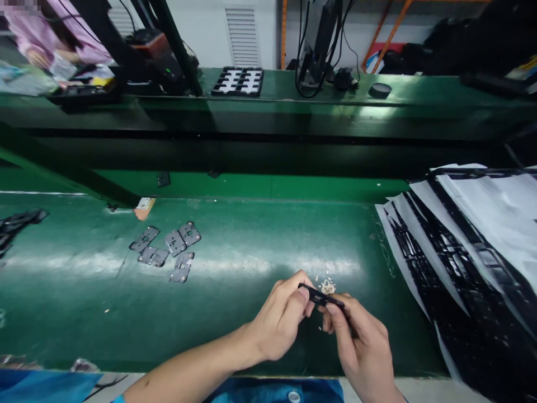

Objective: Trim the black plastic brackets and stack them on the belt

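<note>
Between my two hands is a small flat black plastic part point(321, 298), tilted so that its narrow side faces me. My left hand point(282, 316) pinches its left end with thumb and fingers. At the other end, the thumb and fingers of my right hand point(361, 333) close on it. Just behind the part, a little heap of tiny pale pieces point(328, 286) lies on the green bench point(235, 313). To the left, several flat black plastic plates point(175, 242) lie loosely grouped, some overlapping.
On the right, black plastic frames point(457, 263) are stacked between white sheets point(503, 196). A green post point(84, 173) slants down to the bench at left. The raised shelf point(268, 115) behind carries a black-and-white tray point(238, 81). A person in pink point(84, 33) sits beyond it.
</note>
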{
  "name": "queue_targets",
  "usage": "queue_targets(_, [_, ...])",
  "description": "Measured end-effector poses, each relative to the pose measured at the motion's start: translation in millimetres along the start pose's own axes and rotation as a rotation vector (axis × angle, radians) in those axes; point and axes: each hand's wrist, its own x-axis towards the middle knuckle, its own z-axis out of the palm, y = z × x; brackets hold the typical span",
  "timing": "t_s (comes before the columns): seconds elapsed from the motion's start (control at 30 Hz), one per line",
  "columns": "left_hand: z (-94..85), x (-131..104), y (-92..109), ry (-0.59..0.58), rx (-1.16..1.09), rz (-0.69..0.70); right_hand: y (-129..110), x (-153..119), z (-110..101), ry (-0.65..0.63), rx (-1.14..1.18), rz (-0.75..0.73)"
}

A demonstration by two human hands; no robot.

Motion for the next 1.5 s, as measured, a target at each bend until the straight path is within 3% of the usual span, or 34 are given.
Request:
queue_targets(0.3, [2.4, 0.6, -8.6, 0.042, 0.001, 0.036, 5.6, -9.0, -3.0, -0.063, -0.011, -0.008])
queue_targets(0.73, [3.4, 2.2, -11.9, -0.043, -0.02, 0.053, 4.1, -7.4, -7.4, -0.007, 0.037, 0.051])
queue_targets(1.2, [8.0, 7.1, -11.9, 0.062, 0.009, 0.017, 4.2, -6.7, -5.6, -0.02, -0.033, -0.033])
queue_targets(1.5, [8.7, 6.1, -17.2, 0.001, -0.047, 0.012, 5.2, -6.5, -8.6, -0.01, -0.032, 0.014])
